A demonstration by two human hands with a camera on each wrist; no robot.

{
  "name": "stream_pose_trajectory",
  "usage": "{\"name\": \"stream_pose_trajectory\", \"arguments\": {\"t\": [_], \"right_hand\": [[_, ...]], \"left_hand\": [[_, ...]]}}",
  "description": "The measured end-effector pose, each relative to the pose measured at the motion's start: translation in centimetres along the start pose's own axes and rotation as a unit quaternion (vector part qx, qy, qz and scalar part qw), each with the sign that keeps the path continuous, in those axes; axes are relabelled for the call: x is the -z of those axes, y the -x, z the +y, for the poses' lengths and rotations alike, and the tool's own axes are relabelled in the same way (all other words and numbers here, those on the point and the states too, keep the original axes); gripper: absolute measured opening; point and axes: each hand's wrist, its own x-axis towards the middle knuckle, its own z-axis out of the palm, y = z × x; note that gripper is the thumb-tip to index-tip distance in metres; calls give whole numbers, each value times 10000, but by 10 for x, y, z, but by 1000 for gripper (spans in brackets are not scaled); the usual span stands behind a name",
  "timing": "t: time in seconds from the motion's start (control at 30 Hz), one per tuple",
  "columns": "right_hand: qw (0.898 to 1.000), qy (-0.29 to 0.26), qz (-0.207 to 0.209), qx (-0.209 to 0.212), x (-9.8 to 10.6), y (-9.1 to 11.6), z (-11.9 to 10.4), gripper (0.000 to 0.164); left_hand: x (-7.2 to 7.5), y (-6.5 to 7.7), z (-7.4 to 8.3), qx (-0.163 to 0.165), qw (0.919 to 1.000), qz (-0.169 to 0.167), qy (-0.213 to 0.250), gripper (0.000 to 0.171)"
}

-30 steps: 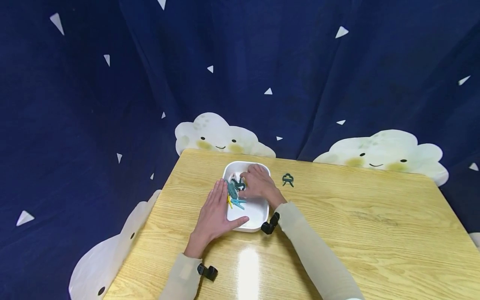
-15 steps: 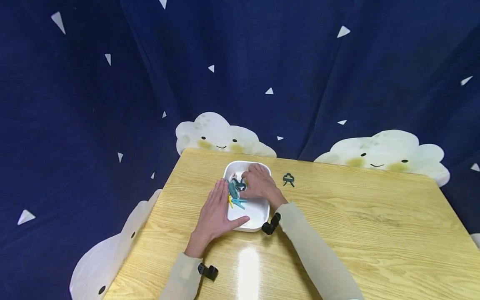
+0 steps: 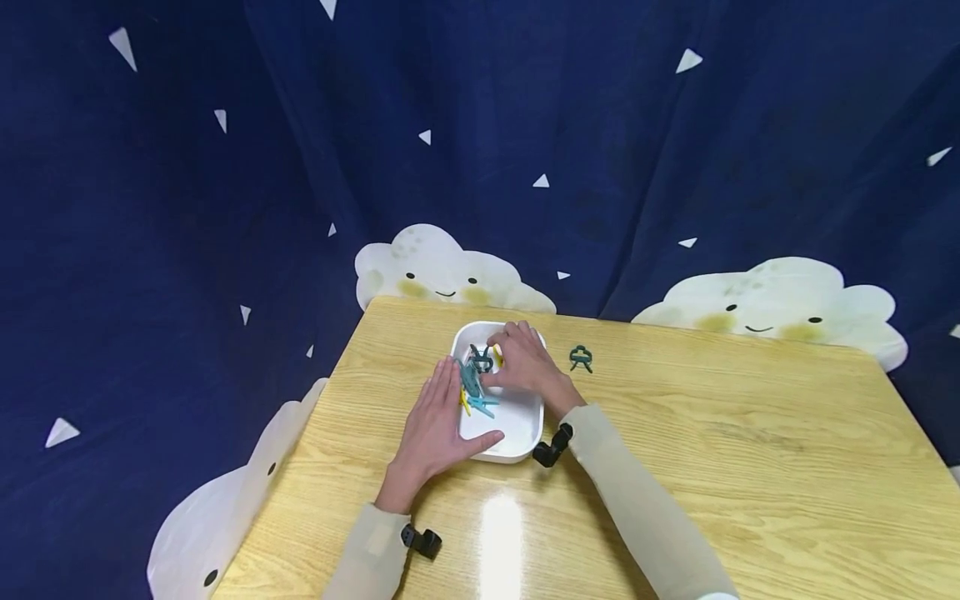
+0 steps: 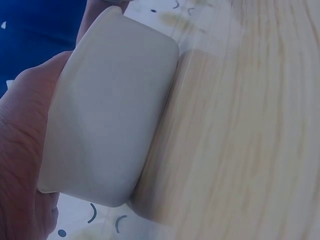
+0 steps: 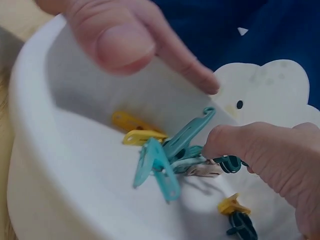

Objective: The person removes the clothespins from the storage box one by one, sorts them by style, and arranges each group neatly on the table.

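A white plastic bin (image 3: 517, 446) stands on the wooden table. Along its left side lies my left hand (image 3: 433, 429), fingers straight, thumb stretched over the near rim; the left wrist view shows its palm side against the bin wall (image 4: 107, 110). My right hand (image 3: 527, 363) reaches in over the right rim, thumb and forefinger pinching a dark green clip (image 3: 482, 359), which the thumb partly hides in the right wrist view. Around it lie light blue clothespins (image 5: 157, 167), a teal one (image 5: 189, 134), yellow ones (image 5: 142, 136) and a pale pink one (image 5: 204, 170).
Another dark green clip (image 3: 581, 358) lies on the table (image 3: 712, 450) to the right of the bin. A yellow clip (image 5: 233, 205) and a dark green one (image 5: 242, 227) sit under the right hand. Behind the table hangs a navy curtain (image 3: 480, 150) with cloud shapes.
The dark green clip by my right fingers has shifted slightly toward the bin's far side and turned, and a yellow piece beside it shows more clearly. My left hand has stayed in place.
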Motion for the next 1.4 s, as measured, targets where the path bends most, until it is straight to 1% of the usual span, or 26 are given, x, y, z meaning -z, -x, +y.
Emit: {"name": "stream_pose_trajectory", "arguments": {"t": [0.17, 0.37, 0.5, 0.73, 0.9, 1.1, 1.4], "right_hand": [[9996, -148, 222, -116, 11, 6, 10, 69], [9985, -105, 424, -333, 26, 20, 24, 71], [9980, -66, 503, -365, 37, 28, 29, 73], [9971, 104, 589, -476, 54, 43, 41, 74], [9956, 144, 724, -575, 62, 55, 59, 74], [9943, 223, 758, -721, 70, 71, 79, 74], [9928, 350, 781, -843, 71, 86, 109, 73]], "left_hand": [[0, -1, 2, 61, 10000, -52, -13, 135], [1, 1, 1, 180, 9997, -171, 32, 135], [1, 2, 0, 221, 9997, -121, 14, 135], [0, 2, 1, 203, 9996, -70, 164, 135], [-1, 2, 3, 189, 9996, -84, 179, 135], [-2, 2, 4, 187, 9996, -108, 196, 135], [-1, 2, 4, 126, 9998, -46, 146, 134]]}}
